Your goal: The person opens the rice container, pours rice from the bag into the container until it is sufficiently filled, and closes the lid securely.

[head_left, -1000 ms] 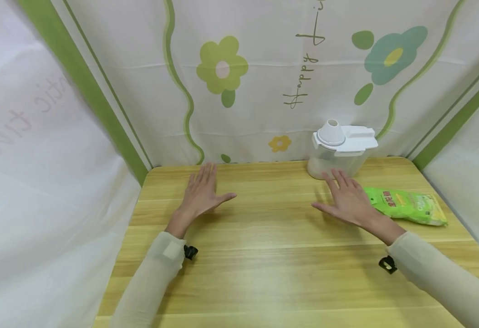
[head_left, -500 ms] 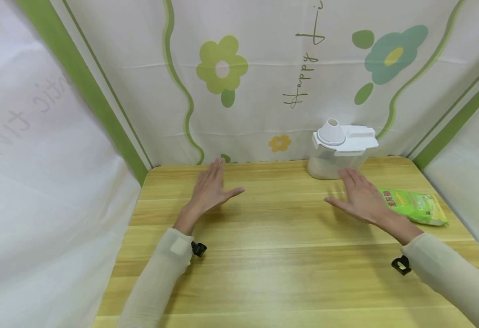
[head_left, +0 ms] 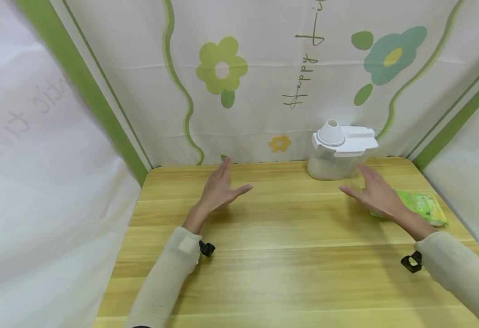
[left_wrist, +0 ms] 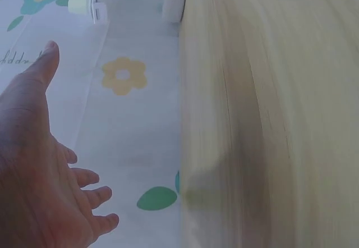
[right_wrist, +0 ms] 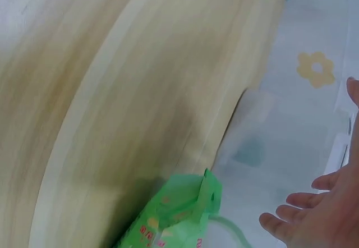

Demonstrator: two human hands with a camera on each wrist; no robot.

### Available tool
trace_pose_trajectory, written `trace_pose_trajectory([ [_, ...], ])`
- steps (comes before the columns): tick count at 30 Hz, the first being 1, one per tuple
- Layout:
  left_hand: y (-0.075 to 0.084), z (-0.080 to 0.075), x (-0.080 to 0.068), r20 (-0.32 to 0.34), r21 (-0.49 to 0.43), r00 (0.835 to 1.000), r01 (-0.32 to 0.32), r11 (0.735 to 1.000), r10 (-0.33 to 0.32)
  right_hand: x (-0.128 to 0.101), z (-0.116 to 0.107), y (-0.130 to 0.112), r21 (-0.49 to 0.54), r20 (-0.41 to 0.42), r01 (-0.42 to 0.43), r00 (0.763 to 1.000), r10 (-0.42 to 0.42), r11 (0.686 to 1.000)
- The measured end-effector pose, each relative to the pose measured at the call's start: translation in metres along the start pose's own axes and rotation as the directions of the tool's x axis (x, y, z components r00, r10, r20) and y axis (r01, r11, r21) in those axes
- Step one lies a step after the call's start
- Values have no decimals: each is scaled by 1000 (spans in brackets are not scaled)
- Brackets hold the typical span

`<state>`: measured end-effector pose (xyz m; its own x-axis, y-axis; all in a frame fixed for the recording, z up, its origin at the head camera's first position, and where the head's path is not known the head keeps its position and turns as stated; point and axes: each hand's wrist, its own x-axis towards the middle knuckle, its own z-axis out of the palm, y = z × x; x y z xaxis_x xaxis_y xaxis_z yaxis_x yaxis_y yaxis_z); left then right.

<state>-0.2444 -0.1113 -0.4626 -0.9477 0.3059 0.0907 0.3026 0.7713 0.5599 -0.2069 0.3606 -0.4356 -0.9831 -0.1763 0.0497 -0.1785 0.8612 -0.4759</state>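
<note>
A: Where did the green bag (head_left: 421,207) lie?

B: On the bench (head_left: 288,255), at the far right, flat on its side. In the head view the right hand (head_left: 376,193) covered the bag's left end. The right wrist view showed one crimped end of the bag (right_wrist: 179,217) on the wood near the bench's edge, with the fingers (right_wrist: 291,214) above it and apart from it.

A: So the right hand held nothing?

B: Nothing. It was held wide, fingers straight and spread, thumb pointing left, hovering above the bag and not touching it as far as the wrist view showed.

A: And what stood beyond it?

B: A clear container (head_left: 338,157) with a white lid (head_left: 346,139), upright at the far edge of the bench, just beyond the right hand's fingertips and to the left of the bag. A white cone-shaped spout rose from the lid.

A: The left hand?

B: The left hand (head_left: 219,189) was well apart from both, over the far middle-left of the bench, also wide and holding nothing, fingers stretched toward the backdrop (head_left: 264,82). In the left wrist view its palm (left_wrist: 33,175) faced the cloth, thumb up.

A: What else was there?

B: The backdrop was white cloth printed with green and teal flowers, and both arms wore pale sleeves.
</note>
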Motion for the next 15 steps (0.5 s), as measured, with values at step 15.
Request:
trace_pose_trajectory([
  [15, 9, 5, 8, 17, -217, 1000, 3, 976, 1, 16, -29, 36, 204, 52, -131, 991, 123, 970],
])
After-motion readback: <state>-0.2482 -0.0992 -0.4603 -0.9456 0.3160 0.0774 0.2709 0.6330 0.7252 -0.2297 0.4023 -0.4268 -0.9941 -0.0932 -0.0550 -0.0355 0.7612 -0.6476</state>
